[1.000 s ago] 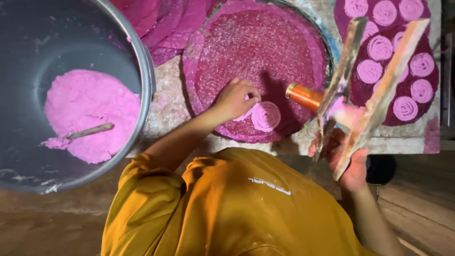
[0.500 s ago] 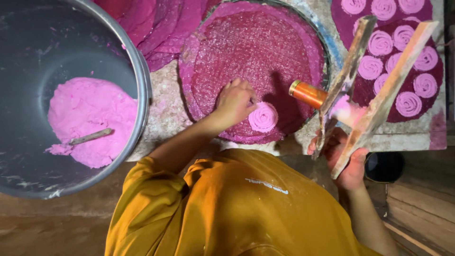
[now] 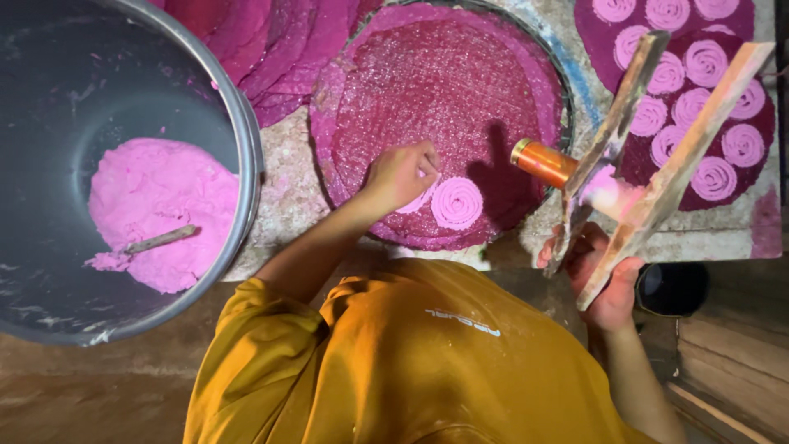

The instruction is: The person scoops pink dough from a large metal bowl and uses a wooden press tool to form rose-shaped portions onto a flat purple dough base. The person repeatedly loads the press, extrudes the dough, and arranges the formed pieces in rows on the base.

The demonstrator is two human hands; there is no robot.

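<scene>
Head view, looking straight down over a person in a yellow shirt (image 3: 411, 362). The left hand (image 3: 401, 174), at centre frame, is curled shut with its fingertips pinching the loose end of a pink spiral (image 3: 457, 202), which lies flat on the lower edge of a round magenta mat (image 3: 436, 90); the pinch sits at the coil's outer turn, apparently to lay the strand down against it. The right hand (image 3: 604, 275), lower right, is closed around a wooden press (image 3: 649, 140) made of two slats, held tilted above the table (image 3: 288, 181); an orange tube (image 3: 542, 162) juts from it toward the spiral, so its mouth stays near the work. At upper right, finished spirals (image 3: 711, 86) sit in rows on a second dark mat, apart from one another. At left, a grey tub (image 3: 238, 140) holds pink dough (image 3: 160, 205) with a stick (image 3: 156, 240) lying in it, near the person's left arm. More magenta mats (image 3: 271, 41) overlap at top centre.
</scene>
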